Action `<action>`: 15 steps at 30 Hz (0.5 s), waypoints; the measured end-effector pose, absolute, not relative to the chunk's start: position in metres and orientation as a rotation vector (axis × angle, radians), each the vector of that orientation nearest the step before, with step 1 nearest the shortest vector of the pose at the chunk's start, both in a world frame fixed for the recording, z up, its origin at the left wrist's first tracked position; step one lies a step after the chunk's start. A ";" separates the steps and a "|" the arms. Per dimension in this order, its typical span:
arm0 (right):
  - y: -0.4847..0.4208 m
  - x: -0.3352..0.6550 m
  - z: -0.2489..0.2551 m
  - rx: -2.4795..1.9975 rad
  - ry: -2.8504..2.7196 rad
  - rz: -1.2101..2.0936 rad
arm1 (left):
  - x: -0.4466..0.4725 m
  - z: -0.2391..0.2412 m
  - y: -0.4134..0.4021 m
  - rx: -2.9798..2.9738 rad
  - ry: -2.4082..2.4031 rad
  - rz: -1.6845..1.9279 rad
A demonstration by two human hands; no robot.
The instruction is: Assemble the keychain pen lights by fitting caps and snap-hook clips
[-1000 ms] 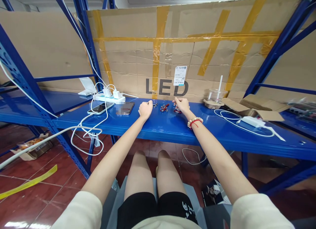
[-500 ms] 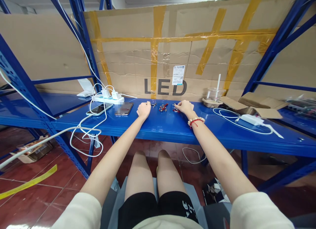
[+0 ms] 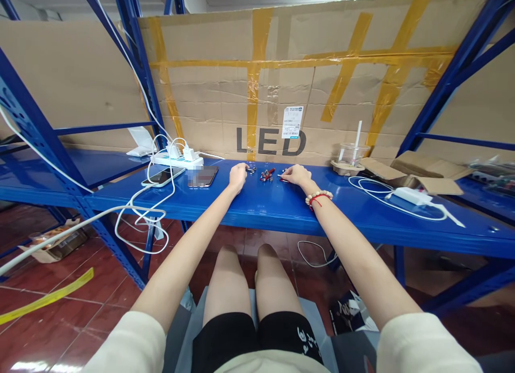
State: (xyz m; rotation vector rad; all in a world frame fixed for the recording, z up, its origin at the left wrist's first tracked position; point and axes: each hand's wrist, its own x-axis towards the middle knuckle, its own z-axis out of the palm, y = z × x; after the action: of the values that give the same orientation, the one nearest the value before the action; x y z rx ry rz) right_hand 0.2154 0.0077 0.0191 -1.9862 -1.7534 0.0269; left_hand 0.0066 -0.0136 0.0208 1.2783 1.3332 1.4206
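Note:
On the blue shelf top lie three little groups of small parts, too small to name. The middle group is red and silver; silver pieces lie on its left. My left hand is closed beside the silver pieces, its fingertips at their edge. Over the right-hand group of small parts, my right hand is bent down with thumb and fingers pinched together. What either hand grips is hidden or too small to make out. A beaded bracelet and red string circle my right wrist.
Two phones and a white power strip with looping cables stand left. At right are a plastic cup with a straw, a white adapter with cable, and an opened cardboard box. A large cardboard sheet backs the shelf.
My left hand has moved slightly right, and its fingers now reach the silver pieces. My right hand has shifted a little, with its fingertips lower on the right-hand group.

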 end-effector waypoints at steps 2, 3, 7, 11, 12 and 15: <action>0.009 0.219 0.020 -1.925 -1.691 0.020 | 0.008 0.022 -0.015 1.217 1.209 1.442; 0.010 0.221 0.020 -1.903 -1.634 0.010 | 0.008 0.022 -0.016 1.213 1.181 1.451; 0.011 0.230 0.022 -1.925 -1.433 0.062 | 0.008 0.024 -0.018 1.205 1.126 1.450; 0.009 0.230 0.021 -1.979 -1.514 0.172 | 0.008 0.025 -0.019 1.170 1.116 1.445; 0.008 0.229 0.021 -1.977 -1.552 0.172 | 0.008 0.025 -0.019 1.149 1.108 1.442; 0.008 0.225 0.019 -1.944 -1.650 0.177 | 0.007 0.027 -0.020 1.080 1.059 1.391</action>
State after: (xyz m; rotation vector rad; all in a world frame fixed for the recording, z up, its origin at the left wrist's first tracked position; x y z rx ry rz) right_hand 0.2253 0.0076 0.0191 -1.9438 -1.6499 0.1766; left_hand 0.0070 -0.0195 0.0269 1.0799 1.0591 1.3905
